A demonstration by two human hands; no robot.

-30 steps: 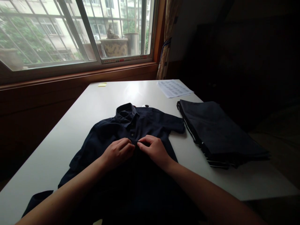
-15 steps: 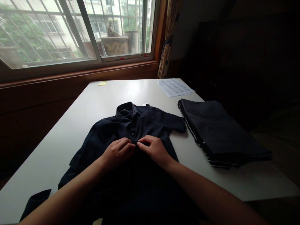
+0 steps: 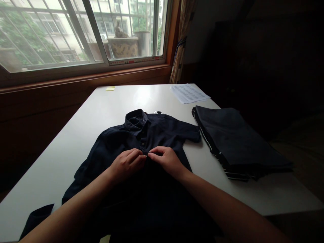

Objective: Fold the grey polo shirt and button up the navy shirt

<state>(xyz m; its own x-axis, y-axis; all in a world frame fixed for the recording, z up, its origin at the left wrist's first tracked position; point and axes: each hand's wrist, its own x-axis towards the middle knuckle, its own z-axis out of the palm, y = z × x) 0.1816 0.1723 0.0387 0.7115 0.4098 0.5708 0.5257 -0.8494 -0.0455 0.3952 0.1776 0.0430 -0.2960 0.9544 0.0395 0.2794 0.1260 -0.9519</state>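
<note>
A dark navy short-sleeved shirt (image 3: 167, 130) lies front side up on the white table (image 3: 83, 126), its collar toward the window. My left hand (image 3: 129, 162) pinches the front placket from the left, fingers curled. From the right, my right hand (image 3: 165, 160) pinches the same spot between thumb and forefinger. The fingertips of both hands nearly meet just below a visible small button (image 3: 143, 144). What exactly sits between the fingertips is too small and dark to make out. The lower part of the shirt is lost in shadow.
Folded dark garments (image 3: 227, 138) are stacked at the right edge of the table. Printed sheets (image 3: 189, 93) lie at the far right corner, and a yellow sticky note (image 3: 110, 88) at the far left. A round black-and-white object (image 3: 158, 112) shows partly behind the shirt's shoulder.
Both hands keep their pinch on the placket with hardly any movement. The whole view has shifted very slightly.
</note>
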